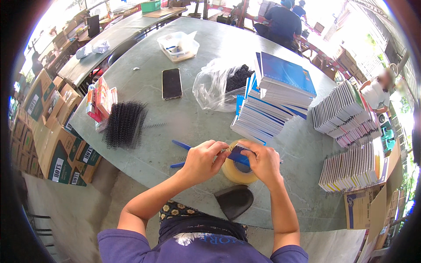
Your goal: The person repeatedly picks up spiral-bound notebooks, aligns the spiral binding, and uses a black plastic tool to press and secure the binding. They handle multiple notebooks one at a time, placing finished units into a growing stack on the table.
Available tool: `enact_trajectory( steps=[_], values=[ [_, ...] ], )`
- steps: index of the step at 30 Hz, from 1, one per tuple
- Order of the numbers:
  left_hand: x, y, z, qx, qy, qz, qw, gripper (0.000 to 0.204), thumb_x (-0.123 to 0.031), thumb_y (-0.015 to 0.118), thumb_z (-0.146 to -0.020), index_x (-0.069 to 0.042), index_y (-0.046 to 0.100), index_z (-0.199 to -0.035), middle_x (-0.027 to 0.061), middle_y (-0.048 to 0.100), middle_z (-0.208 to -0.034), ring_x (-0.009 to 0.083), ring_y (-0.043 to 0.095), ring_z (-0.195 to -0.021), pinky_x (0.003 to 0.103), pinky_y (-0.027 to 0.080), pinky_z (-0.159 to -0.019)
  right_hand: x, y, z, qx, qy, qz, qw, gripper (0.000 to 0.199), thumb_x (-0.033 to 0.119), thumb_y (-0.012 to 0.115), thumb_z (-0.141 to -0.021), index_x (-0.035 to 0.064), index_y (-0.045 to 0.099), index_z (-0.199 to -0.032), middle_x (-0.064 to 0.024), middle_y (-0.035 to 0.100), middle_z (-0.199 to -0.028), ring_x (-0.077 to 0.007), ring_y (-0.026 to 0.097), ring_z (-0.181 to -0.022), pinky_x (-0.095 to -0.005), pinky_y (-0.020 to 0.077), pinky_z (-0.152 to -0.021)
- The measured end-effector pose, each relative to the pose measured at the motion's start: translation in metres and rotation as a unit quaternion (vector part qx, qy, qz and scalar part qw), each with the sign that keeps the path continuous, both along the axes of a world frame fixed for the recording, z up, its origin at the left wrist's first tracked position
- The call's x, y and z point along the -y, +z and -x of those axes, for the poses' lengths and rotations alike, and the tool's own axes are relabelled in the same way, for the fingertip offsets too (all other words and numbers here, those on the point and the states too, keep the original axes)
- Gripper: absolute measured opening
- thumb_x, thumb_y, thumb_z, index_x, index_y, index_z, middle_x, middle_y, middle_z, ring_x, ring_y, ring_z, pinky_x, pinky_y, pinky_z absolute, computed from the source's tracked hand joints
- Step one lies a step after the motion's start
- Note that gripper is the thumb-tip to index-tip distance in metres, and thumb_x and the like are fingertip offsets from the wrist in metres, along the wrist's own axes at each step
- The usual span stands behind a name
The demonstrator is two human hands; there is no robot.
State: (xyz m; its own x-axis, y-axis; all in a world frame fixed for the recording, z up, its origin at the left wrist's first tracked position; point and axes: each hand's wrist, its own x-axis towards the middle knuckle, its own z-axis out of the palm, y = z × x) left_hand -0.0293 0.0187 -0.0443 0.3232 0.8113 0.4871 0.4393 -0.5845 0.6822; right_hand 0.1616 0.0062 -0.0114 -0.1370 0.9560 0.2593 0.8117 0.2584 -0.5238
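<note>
My left hand (201,160) pinches the end of a thin spiral binding coil (224,150) between thumb and fingers. Against the coil, my right hand (264,163) grips a blue-covered booklet (239,156) by its edge; most of the booklet is hidden by the hand and by its slant. Both hands meet above a wide roll of clear yellowish tape (238,176). Left of my left hand lies a tool with two blue handles (179,165), its head hidden behind that hand. A black rounded pad (235,202) rests at the table's near edge.
Black coils (125,125) form a pile at left beside red boxes (101,100). A phone (171,83), a plastic tub (177,46) and a bag of coils (219,85) stand farther back. Blue booklets (285,76) and bound notebooks (348,164) are stacked right.
</note>
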Motion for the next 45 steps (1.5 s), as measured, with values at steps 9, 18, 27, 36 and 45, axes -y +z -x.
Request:
enact_trajectory(
  steps=[9, 18, 27, 36, 45],
  values=[
    [-0.001, -0.002, -0.004, 0.036, 0.016, 0.023, 0.999, 0.014, -0.012, 0.064, -0.086, 0.000, 0.061, -0.093, 0.0123, 0.061, -0.074, 0.0208, 0.060, -0.057, 0.031, 0.047, -0.054, 0.004, 0.002, 0.002, 0.003, 0.020, 0.013, 1.000, 0.023, 0.013, 0.062, -0.081, 0.0165, 0.070, -0.103, -0.0083, 0.069, -0.084, -0.0270, 0.065, -0.069, -0.0327, 0.0495, -0.064],
    [-0.017, 0.010, 0.012, -0.017, -0.053, 0.067, 0.996, 0.022, -0.010, 0.064, -0.083, -0.006, 0.057, -0.103, 0.0139, 0.058, -0.082, 0.0325, 0.061, -0.079, 0.041, 0.049, -0.065, 0.007, -0.003, 0.006, -0.001, 0.050, -0.020, 0.999, 0.017, 0.015, 0.061, -0.082, 0.0105, 0.066, -0.098, -0.0104, 0.067, -0.089, -0.0307, 0.064, -0.079, -0.0389, 0.0494, -0.067],
    [-0.023, 0.022, 0.008, -0.096, -0.005, -0.116, 0.989, 0.020, -0.023, 0.065, -0.081, -0.007, 0.058, -0.090, 0.0095, 0.058, -0.075, 0.0311, 0.060, -0.074, 0.040, 0.047, -0.061, 0.000, -0.009, 0.009, 0.000, 0.086, -0.036, 0.996, 0.020, 0.010, 0.065, -0.079, 0.0065, 0.057, -0.097, -0.0105, 0.063, -0.095, -0.0317, 0.061, -0.085, -0.0416, 0.0467, -0.069],
    [0.075, -0.050, -0.050, -0.215, -0.171, 0.098, 0.956, 0.061, -0.032, 0.072, -0.073, -0.013, 0.047, -0.125, 0.0164, 0.054, -0.107, 0.0334, 0.056, -0.102, 0.044, 0.051, -0.078, 0.009, 0.015, -0.016, 0.017, 0.012, 0.072, 0.997, 0.024, 0.013, 0.073, -0.072, 0.0079, 0.067, -0.094, -0.0118, 0.067, -0.084, -0.0300, 0.065, -0.077, -0.0352, 0.0506, -0.071],
    [0.013, 0.029, -0.014, -0.066, -0.014, -0.008, 0.998, 0.039, -0.008, 0.064, -0.076, -0.010, 0.056, -0.114, 0.0146, 0.058, -0.105, 0.0350, 0.055, -0.100, 0.042, 0.049, -0.080, 0.001, -0.069, -0.068, -0.449, 0.058, 0.054, 0.890, 0.022, 0.001, 0.074, -0.074, 0.0018, 0.070, -0.096, -0.0070, 0.069, -0.088, -0.0137, 0.062, -0.082, -0.0275, 0.0498, -0.077]
  ],
)
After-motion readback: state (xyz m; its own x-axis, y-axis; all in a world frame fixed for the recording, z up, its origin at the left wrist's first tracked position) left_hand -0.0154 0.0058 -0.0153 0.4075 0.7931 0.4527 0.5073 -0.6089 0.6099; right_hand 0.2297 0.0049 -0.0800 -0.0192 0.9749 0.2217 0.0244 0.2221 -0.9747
